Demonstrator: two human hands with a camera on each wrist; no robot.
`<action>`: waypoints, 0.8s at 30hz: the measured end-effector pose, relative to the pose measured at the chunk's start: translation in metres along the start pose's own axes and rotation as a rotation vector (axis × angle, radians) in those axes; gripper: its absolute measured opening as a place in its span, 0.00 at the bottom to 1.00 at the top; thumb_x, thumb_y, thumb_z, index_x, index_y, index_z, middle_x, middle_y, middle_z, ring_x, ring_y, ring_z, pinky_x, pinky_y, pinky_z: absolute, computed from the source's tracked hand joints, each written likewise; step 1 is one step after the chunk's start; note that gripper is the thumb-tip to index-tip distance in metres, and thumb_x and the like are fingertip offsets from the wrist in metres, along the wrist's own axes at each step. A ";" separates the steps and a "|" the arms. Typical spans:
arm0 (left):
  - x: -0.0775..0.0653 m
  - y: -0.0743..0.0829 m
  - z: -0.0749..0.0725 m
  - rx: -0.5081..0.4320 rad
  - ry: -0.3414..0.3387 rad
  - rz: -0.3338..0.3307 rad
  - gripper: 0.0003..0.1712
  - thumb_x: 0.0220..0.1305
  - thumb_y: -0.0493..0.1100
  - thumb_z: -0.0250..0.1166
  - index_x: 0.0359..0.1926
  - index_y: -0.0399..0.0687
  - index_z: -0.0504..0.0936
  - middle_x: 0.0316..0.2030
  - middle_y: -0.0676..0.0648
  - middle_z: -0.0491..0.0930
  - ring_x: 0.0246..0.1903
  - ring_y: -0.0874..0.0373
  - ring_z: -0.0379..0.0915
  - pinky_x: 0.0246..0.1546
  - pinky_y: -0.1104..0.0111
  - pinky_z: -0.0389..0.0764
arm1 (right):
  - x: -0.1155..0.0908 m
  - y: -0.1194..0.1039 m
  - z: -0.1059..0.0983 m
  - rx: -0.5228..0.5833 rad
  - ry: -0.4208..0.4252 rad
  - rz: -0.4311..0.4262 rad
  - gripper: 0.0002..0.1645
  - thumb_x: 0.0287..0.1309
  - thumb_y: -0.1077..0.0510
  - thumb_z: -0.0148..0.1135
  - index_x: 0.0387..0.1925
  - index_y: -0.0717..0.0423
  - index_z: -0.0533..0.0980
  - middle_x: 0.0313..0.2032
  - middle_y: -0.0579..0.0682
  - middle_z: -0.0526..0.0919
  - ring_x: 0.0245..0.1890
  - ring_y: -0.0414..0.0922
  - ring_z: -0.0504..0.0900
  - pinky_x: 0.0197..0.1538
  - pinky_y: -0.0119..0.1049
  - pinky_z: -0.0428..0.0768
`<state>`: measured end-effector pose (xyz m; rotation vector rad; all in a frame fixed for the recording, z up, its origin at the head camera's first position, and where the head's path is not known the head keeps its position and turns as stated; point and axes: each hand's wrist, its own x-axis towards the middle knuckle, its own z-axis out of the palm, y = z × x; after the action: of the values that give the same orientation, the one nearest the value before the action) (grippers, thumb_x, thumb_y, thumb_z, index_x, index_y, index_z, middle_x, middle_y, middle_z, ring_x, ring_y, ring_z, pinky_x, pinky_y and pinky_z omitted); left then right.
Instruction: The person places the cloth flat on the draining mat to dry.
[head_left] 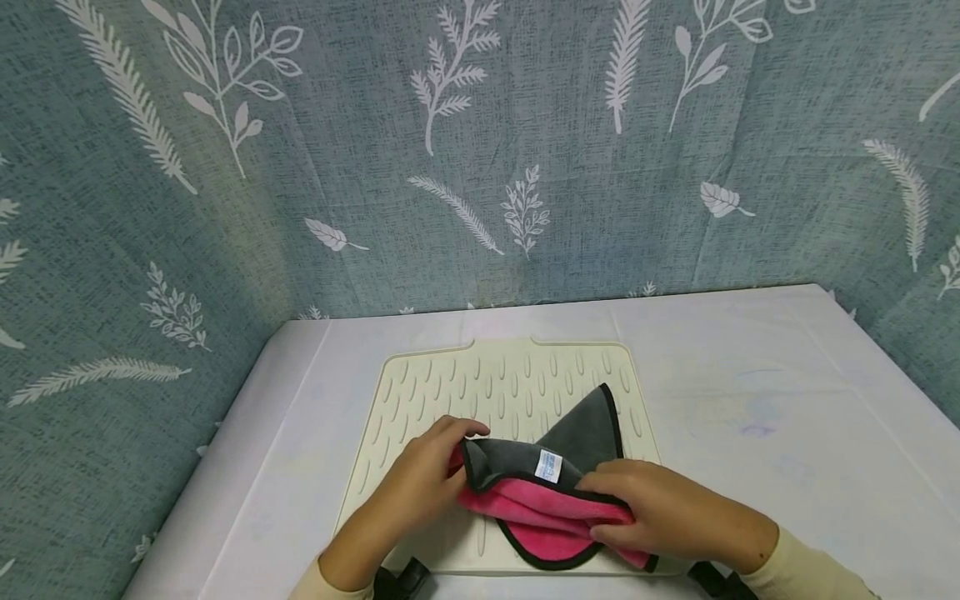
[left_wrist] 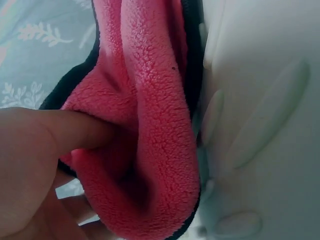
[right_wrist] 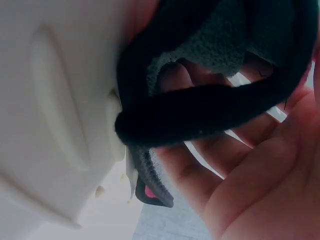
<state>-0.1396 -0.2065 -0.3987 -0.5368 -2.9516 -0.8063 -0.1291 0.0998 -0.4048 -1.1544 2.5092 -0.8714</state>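
Observation:
A two-sided cleaning cloth (head_left: 540, 504), fluffy pink on one face and grey on the other with black edging, lies bunched over the cream ridged mat (head_left: 450, 383). My left hand (head_left: 423, 479) pinches its left end; the left wrist view has the thumb pressed into a pink fold (left_wrist: 160, 110). At the other end, my right hand (head_left: 660, 508) grips the cloth, and in the right wrist view the fingers pass behind its black border (right_wrist: 200, 112). A grey corner (head_left: 588, 425) points away from me, and a white label (head_left: 549, 466) shows on the grey face.
The mat lies on a white-covered table (head_left: 720, 375), with table surface on both sides of it. A blue-green leaf-patterned curtain (head_left: 480, 167) stands behind the table and along its sides.

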 end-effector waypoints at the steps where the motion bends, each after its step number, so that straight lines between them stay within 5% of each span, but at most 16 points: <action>1: 0.000 0.000 0.000 0.004 -0.016 0.001 0.29 0.54 0.29 0.63 0.56 0.58 0.79 0.44 0.56 0.77 0.27 0.62 0.65 0.29 0.72 0.69 | 0.000 0.000 0.000 0.007 -0.002 0.005 0.15 0.61 0.47 0.68 0.49 0.41 0.81 0.42 0.32 0.80 0.39 0.28 0.74 0.42 0.29 0.78; 9: -0.001 0.000 0.000 0.084 -0.115 0.046 0.31 0.58 0.32 0.64 0.63 0.56 0.74 0.41 0.56 0.76 0.29 0.62 0.66 0.33 0.67 0.69 | -0.001 0.002 0.001 0.034 -0.005 0.010 0.19 0.54 0.54 0.72 0.49 0.39 0.80 0.41 0.32 0.78 0.37 0.28 0.72 0.38 0.26 0.75; 14: -0.003 0.001 -0.002 0.043 -0.160 0.042 0.40 0.60 0.32 0.62 0.72 0.59 0.64 0.54 0.49 0.77 0.46 0.55 0.76 0.49 0.53 0.77 | 0.000 0.002 0.001 0.030 -0.014 0.031 0.19 0.55 0.53 0.72 0.50 0.40 0.80 0.42 0.32 0.79 0.38 0.28 0.72 0.40 0.27 0.76; 19: -0.005 0.001 -0.005 -0.040 -0.166 0.009 0.48 0.60 0.32 0.59 0.76 0.70 0.52 0.65 0.48 0.72 0.60 0.51 0.72 0.59 0.47 0.72 | 0.001 0.002 0.001 0.028 -0.020 0.049 0.19 0.56 0.53 0.72 0.50 0.41 0.80 0.41 0.32 0.79 0.38 0.28 0.73 0.41 0.28 0.77; 24: -0.004 0.002 -0.008 -0.068 -0.123 -0.005 0.35 0.60 0.35 0.59 0.68 0.64 0.67 0.57 0.54 0.77 0.54 0.58 0.74 0.57 0.53 0.75 | 0.001 0.001 0.001 0.013 -0.026 0.056 0.18 0.56 0.54 0.72 0.50 0.42 0.80 0.39 0.32 0.78 0.37 0.28 0.72 0.40 0.28 0.76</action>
<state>-0.1355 -0.2104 -0.3913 -0.6036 -3.0469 -0.9089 -0.1297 0.0993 -0.4064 -1.0799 2.4984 -0.8510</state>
